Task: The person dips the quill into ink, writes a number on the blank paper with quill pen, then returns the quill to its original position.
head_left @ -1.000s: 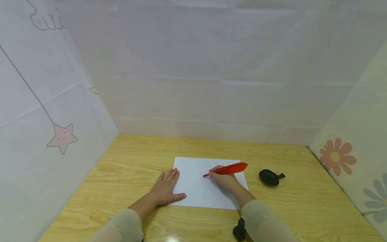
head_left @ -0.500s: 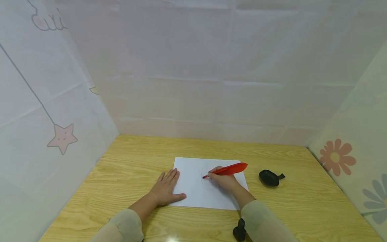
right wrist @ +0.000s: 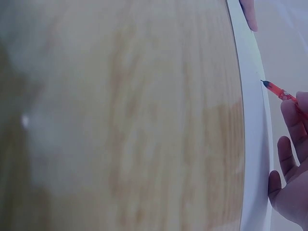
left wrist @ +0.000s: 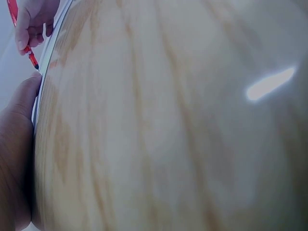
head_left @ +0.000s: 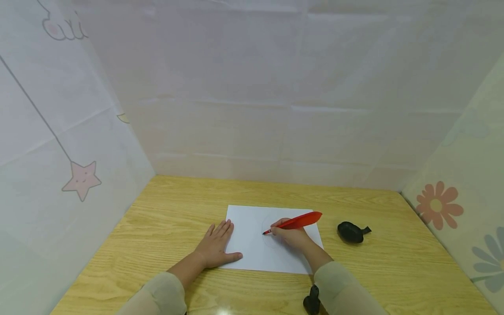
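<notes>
A white sheet of paper (head_left: 252, 258) lies on the wooden table, with a thin, faint oval line drawn right of its middle. My right hand (head_left: 293, 235) pinches a red feather pen (head_left: 301, 220) between thumb and fingers, its dark tip on the left side of that oval. In the right wrist view the red pen barrel (right wrist: 275, 88) ends in a black tip at the paper. My left hand (head_left: 215, 247) rests flat on the sheet's left edge, fingers straight and thumb spread to the side. The left wrist view shows the left thumb (left wrist: 24, 98) along the paper's edge.
A black, rounded object with a short flared neck (head_left: 350, 232) lies on the table (head_left: 393, 271) right of the paper. Near the right sleeve is a small black object (head_left: 312, 301), partly covered. Pale printed cloth (head_left: 252, 109) walls the back and sides.
The pen tip has moved slightly down and left along the left side of the oval, together with my right hand. My left hand stays in place.
</notes>
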A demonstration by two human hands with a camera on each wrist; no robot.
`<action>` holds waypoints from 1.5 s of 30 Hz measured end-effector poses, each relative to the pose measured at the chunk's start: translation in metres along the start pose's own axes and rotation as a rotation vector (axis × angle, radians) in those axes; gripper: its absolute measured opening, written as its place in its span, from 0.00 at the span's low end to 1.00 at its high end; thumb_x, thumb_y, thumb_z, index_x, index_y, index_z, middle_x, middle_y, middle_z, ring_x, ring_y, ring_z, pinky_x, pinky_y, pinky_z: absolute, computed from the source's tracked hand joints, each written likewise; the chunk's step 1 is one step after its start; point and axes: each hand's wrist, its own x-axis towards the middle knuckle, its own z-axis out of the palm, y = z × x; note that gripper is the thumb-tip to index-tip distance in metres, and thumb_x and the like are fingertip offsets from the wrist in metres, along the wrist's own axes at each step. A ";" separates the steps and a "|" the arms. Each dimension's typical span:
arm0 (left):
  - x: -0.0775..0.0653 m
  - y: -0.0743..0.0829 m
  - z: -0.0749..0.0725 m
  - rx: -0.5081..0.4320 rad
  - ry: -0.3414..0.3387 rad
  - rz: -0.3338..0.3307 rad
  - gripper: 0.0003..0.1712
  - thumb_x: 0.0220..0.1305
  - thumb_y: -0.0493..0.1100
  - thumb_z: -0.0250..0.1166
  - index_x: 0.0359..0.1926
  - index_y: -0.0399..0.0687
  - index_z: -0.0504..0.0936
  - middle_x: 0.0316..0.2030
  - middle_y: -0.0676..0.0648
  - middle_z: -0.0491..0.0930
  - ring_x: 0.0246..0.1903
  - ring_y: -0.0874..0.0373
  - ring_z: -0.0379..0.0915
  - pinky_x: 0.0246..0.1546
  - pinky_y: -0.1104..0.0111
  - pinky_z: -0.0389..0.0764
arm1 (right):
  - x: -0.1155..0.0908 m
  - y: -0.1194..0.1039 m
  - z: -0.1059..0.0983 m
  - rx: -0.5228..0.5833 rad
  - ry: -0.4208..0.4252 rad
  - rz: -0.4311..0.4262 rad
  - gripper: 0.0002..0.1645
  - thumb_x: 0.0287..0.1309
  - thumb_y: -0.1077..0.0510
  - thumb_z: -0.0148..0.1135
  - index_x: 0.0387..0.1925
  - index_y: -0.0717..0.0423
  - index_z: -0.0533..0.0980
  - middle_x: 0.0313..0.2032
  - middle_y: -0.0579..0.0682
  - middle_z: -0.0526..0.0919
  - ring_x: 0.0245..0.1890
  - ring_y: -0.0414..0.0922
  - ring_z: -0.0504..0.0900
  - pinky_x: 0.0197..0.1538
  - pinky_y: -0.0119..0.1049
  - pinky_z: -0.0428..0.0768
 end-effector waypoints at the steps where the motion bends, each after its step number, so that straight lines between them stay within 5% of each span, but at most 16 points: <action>1: 0.000 0.000 0.000 0.001 0.001 0.000 0.61 0.60 0.79 0.49 0.77 0.40 0.48 0.78 0.42 0.44 0.78 0.48 0.38 0.76 0.46 0.40 | 0.000 0.000 0.000 0.003 0.001 0.002 0.09 0.55 0.55 0.69 0.37 0.53 0.83 0.31 0.47 0.82 0.32 0.44 0.73 0.34 0.32 0.72; 19: -0.001 0.001 -0.002 -0.008 -0.009 -0.004 0.61 0.60 0.78 0.51 0.76 0.39 0.48 0.78 0.41 0.45 0.78 0.46 0.38 0.76 0.46 0.38 | 0.004 -0.003 -0.009 0.061 0.026 -0.015 0.14 0.59 0.53 0.66 0.44 0.56 0.81 0.38 0.49 0.87 0.39 0.45 0.76 0.40 0.34 0.70; 26: -0.002 0.003 -0.005 0.004 -0.005 -0.004 0.60 0.60 0.77 0.52 0.76 0.38 0.49 0.77 0.40 0.45 0.78 0.46 0.38 0.76 0.46 0.40 | 0.000 -0.008 -0.020 0.094 0.074 -0.071 0.16 0.60 0.55 0.65 0.47 0.60 0.79 0.39 0.52 0.87 0.41 0.46 0.78 0.43 0.34 0.72; 45: 0.000 0.000 0.000 0.008 0.005 -0.002 0.60 0.60 0.78 0.49 0.77 0.39 0.48 0.78 0.41 0.44 0.78 0.48 0.38 0.76 0.47 0.41 | -0.012 -0.009 -0.059 0.027 0.204 -0.036 0.20 0.60 0.48 0.65 0.50 0.54 0.79 0.45 0.49 0.84 0.48 0.48 0.74 0.45 0.35 0.75</action>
